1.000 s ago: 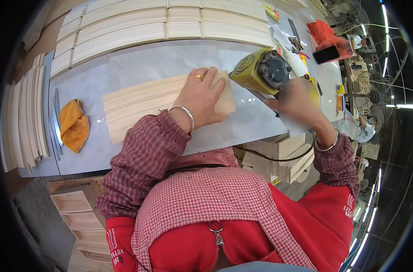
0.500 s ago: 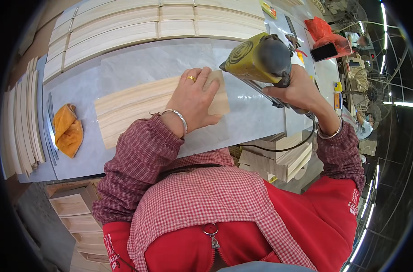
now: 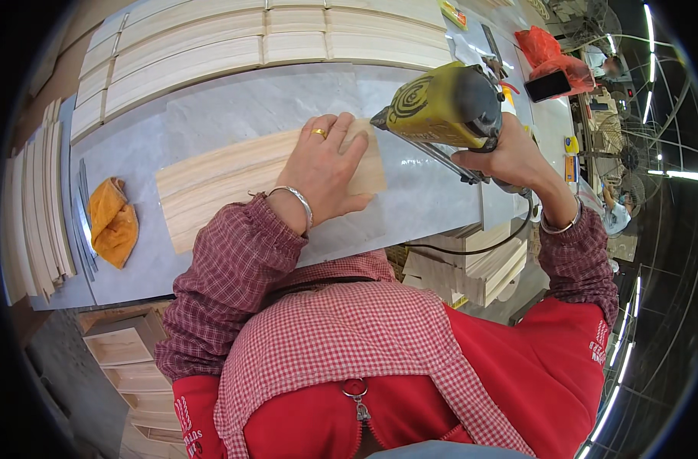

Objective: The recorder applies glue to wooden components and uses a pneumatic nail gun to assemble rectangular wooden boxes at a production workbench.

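Observation:
My left hand (image 3: 326, 164) spans a pale wooden board (image 3: 219, 183) lying on the table. Its fingers bend over the far edge and its thumb reaches the near edge, gripping the board against the tabletop. A yellow and black air nail gun (image 3: 437, 103) is held in my right hand (image 3: 510, 157), fingers wrapped round its handle. The gun's dark nose points left, at the board's far right corner; whether it touches the wood I cannot tell. A black hose (image 3: 471, 251) runs from the gun below the table edge.
Strapped wooden strips (image 3: 211, 57) line the back of the grey table (image 3: 425, 206). At left are an orange cloth (image 3: 113, 222), thin metal strips and upright boards (image 3: 39, 206). A red plastic bag (image 3: 544, 53) and black phone (image 3: 548, 86) lie at right. Cut wood (image 3: 471, 268) stands below.
The nail gun in my right hand has shifted slightly; its nose now lies at the board's corner instead of just right of it. My left hand and the board have moved slightly left.

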The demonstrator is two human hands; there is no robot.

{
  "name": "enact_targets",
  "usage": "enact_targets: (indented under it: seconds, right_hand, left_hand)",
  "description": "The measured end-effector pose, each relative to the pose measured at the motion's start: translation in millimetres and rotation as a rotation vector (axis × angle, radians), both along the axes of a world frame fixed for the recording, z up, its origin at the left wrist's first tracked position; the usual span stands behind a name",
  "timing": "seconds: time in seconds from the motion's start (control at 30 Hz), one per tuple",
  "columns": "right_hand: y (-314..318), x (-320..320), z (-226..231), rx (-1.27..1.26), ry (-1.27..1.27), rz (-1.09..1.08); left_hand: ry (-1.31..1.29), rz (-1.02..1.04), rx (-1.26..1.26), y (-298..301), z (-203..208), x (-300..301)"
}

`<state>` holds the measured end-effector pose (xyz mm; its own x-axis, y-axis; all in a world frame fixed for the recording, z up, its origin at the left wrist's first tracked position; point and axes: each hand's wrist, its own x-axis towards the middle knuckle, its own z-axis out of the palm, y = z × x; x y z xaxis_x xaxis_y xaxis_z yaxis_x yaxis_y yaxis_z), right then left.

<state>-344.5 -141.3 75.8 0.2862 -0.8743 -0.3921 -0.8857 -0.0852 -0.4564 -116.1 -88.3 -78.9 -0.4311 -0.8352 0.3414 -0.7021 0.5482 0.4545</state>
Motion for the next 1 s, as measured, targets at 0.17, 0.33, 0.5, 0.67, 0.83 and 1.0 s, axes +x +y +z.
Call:
enact_targets:
  seconds: [0.17,0.33,0.5,0.67,0.83,1.0]
  right_hand:
    - [-3,-4,-4,-0.028,0.002,0.042]
    - [1,-7,-3,-0.048,-0.006,0.087]
    - [19,-18,-4,-0.115,-0.063,0.145]
    - [30,-19,-3,-0.033,-0.135,0.091]
    - [29,-26,-8,-0.055,-0.125,0.152]
    - [28,-34,-13,-0.168,-0.033,0.330]
  left_hand:
    - [-0.032,0.002,0.051,1,2,1]
    - [-0.005,0.002,0.028,1,1,1]
    - [0.021,-0.008,-0.008,0,-2,-1]
    - [0.019,-0.003,-0.016,-1,-3,0]
    - [0.016,-0.004,-0.025,-1,-3,0]
    - [0.013,-0.011,-0.019,0,-2,0]
